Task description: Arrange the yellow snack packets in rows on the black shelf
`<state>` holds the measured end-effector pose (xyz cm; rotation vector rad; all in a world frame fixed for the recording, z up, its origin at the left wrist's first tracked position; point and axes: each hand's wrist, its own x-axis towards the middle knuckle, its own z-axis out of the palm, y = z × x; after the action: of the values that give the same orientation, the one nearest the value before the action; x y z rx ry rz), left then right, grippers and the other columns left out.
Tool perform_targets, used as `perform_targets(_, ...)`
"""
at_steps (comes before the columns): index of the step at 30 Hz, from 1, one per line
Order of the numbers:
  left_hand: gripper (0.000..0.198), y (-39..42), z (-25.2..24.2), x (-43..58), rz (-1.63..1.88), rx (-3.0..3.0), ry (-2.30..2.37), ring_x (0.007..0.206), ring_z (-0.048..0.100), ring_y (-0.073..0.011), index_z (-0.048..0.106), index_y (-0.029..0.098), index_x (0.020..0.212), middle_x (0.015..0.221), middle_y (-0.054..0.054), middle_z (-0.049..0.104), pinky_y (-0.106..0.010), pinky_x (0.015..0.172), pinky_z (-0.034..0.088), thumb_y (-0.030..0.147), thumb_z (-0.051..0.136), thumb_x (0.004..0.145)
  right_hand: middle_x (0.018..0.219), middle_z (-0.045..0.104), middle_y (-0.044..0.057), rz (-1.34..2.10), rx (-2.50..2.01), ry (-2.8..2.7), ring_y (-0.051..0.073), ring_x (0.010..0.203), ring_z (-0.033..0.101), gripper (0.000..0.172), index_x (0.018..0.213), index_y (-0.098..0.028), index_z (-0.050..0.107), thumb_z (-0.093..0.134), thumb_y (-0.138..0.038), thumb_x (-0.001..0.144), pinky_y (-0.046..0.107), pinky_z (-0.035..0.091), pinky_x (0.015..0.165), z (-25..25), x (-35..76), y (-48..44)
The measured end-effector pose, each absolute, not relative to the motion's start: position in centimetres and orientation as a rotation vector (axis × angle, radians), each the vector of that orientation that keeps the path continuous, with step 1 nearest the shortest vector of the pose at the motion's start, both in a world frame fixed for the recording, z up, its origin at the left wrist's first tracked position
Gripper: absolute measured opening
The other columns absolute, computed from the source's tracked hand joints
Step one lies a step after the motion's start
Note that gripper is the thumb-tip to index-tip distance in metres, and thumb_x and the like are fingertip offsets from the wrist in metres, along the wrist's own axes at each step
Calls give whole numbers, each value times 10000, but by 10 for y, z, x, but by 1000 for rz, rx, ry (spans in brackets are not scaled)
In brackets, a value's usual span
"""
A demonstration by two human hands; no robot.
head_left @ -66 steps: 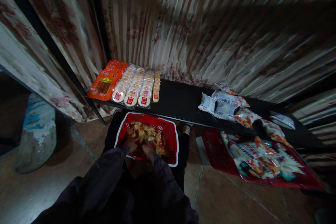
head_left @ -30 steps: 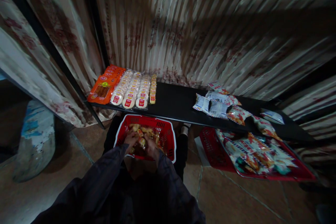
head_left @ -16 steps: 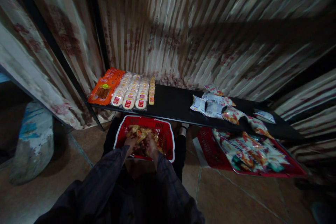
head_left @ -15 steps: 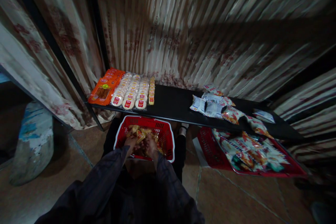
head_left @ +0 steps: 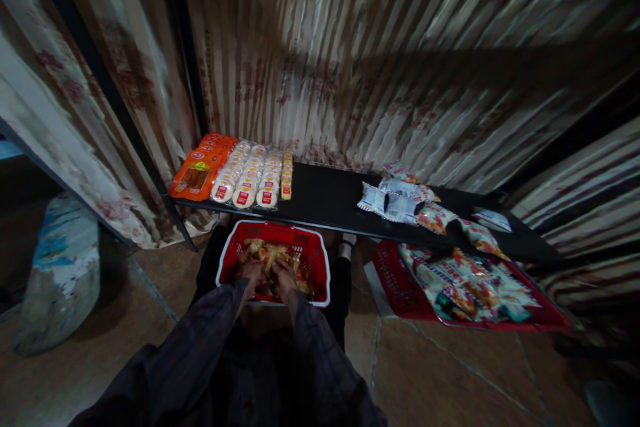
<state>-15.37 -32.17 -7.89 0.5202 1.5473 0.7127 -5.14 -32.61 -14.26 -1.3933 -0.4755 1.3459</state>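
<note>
Looks like a small shop, this: beyond the left hand (head_left: 253, 272), round packaged snacks (head_left: 246, 179) stand in tidy rows on a low black shelf (head_left: 327, 193); off to the right hand's (head_left: 285, 279) right, snack bags (head_left: 401, 208) sprawl along it, while a red shopping basket (head_left: 395, 283) sits lower, heaped with more.
</note>
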Motion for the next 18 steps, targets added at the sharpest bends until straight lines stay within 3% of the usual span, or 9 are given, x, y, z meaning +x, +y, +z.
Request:
perform_targets(7,237,-328,-72,-150,690,560,1496,790,631,-185,605,191,1051,946,-62,669,-269,669,507,359,626,886,700,697,-21,1328,-1466,-483,177,712,653,279,759,-237,697,828,-379,557,292,515,690,-134,-48,-329)
perform_targets(18,245,-325,-80,-153,719,438,1465,838,686,-205,628,182,1074,942,-67,685,-253,658,549,363,573,918,795,731,11,1300,-1405,-530,201,789,659,293,758,-232,700,822,-422,571,299,497,705,-135,-47,-331)
